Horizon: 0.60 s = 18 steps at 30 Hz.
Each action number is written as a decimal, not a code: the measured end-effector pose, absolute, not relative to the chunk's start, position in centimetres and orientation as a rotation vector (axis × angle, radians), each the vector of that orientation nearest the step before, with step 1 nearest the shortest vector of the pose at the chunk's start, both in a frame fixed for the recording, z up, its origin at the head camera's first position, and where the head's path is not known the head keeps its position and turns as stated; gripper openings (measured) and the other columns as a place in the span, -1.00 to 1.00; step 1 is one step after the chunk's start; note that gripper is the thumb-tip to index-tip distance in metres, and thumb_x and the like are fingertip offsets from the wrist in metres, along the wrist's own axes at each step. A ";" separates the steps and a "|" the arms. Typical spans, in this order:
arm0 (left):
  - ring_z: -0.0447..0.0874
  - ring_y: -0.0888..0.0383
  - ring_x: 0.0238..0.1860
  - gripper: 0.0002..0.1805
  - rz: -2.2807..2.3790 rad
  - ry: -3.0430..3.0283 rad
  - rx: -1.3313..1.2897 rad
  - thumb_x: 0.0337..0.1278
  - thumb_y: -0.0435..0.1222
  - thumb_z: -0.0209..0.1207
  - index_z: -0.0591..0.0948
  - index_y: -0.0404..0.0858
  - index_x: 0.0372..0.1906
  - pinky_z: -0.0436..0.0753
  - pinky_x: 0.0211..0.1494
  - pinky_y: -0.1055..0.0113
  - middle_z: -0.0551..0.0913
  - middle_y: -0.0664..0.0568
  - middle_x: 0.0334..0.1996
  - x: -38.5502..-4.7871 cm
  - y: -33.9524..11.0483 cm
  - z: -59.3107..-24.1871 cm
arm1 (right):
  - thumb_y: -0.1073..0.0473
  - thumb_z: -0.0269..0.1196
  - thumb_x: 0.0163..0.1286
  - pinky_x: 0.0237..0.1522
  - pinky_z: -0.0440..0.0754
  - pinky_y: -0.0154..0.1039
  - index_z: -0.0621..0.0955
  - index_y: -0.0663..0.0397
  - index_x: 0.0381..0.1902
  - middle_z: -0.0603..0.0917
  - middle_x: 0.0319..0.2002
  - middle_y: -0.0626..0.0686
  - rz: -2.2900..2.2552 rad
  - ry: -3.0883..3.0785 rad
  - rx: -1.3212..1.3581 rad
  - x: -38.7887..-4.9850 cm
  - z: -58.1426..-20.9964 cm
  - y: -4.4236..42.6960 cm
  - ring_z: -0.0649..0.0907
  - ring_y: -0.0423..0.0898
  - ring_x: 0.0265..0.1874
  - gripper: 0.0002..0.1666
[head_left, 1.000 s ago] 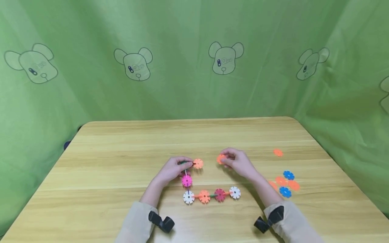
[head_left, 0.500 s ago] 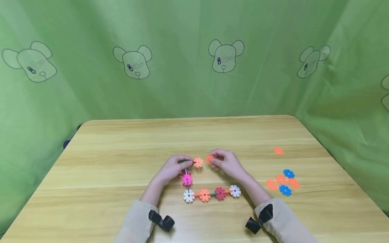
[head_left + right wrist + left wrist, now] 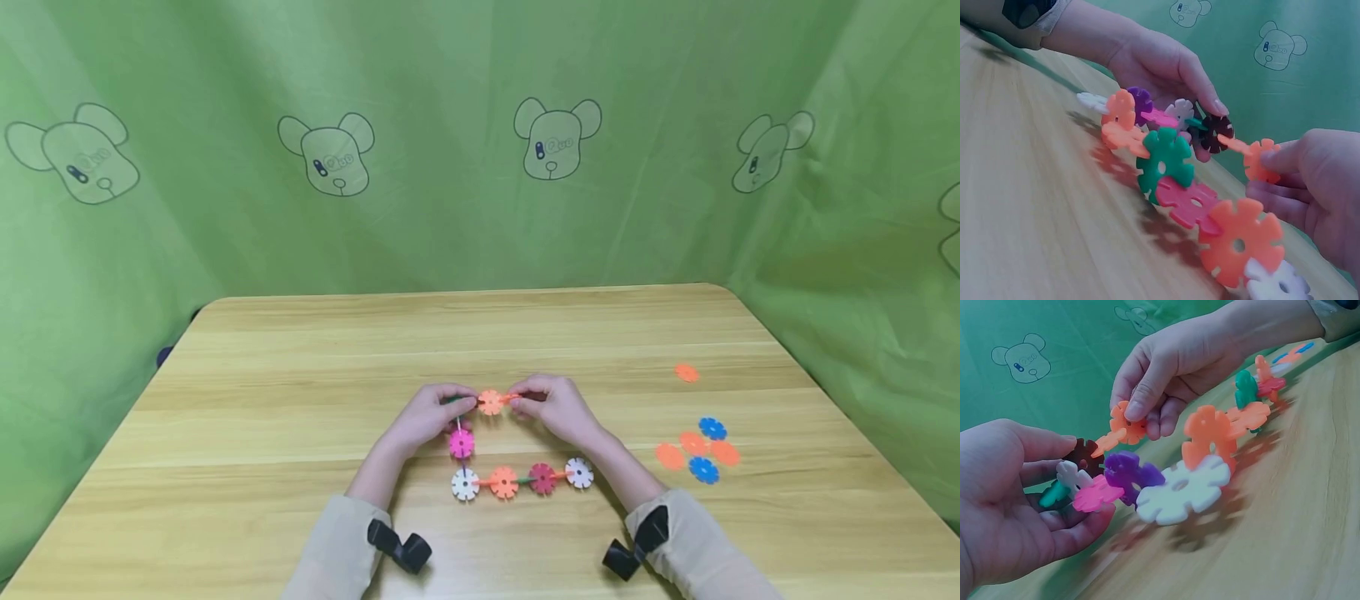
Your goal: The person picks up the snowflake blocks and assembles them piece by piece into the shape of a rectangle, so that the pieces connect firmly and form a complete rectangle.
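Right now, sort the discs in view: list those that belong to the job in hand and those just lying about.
In the job:
chain of linked discs
dark brown disc in it, held by the left hand
orange disc pinched by the right hand

Lying about, possibly spares:
four loose orange discs
two loose blue discs

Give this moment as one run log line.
left hand: holds dark brown notched plastic disc | right hand: holds orange notched plastic disc, touching multicoloured disc chain | loose blue discs: on wooden table
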State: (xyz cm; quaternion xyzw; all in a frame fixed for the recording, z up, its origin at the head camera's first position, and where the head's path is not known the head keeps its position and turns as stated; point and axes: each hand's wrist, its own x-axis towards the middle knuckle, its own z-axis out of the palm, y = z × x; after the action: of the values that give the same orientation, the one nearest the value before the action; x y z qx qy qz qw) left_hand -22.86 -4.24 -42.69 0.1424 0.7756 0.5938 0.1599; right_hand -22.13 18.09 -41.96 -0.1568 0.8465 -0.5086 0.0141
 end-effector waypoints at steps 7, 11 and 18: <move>0.59 0.19 -0.39 -0.68 1.743 2.153 0.425 0.22 -0.30 0.09 0.56 -0.38 0.01 0.57 -0.29 0.33 0.65 -0.14 -0.29 -22.9 -4.4 -42.6 | 0.14 0.24 0.27 -0.19 0.61 -0.27 0.61 0.34 -0.14 0.68 -0.34 0.16 -1.686 2.475 -0.478 -22.3 -42.0 18.7 0.67 -0.04 -0.40 -0.66; 0.62 0.15 -0.35 -0.70 1.768 2.111 0.444 0.22 -0.32 0.08 0.56 -0.39 0.00 0.60 -0.20 0.27 0.64 -0.19 -0.27 -22.8 -4.4 -42.3 | 0.18 0.26 0.24 -0.13 0.59 -0.24 0.59 0.38 -0.15 0.64 -0.34 0.29 -1.777 2.348 -0.442 -22.4 -42.0 19.0 0.65 -0.05 -0.43 -0.66; 0.60 0.15 -0.35 -0.71 1.792 2.088 0.451 0.22 -0.33 0.07 0.55 -0.40 -0.01 0.59 -0.20 0.27 0.63 -0.21 -0.29 -22.7 -4.4 -42.3 | 0.19 0.23 0.27 -0.24 0.64 -0.15 0.54 0.45 -0.13 0.60 -0.31 0.35 -1.843 2.159 -0.424 -22.6 -42.5 19.2 0.63 -0.03 -0.42 -0.63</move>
State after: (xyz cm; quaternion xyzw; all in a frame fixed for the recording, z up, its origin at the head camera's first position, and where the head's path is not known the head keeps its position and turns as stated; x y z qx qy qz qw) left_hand -22.72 -4.37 -42.33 0.1592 0.7372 0.6327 0.1757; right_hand -22.64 19.21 -42.46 -0.1464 0.7452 -0.6363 0.1353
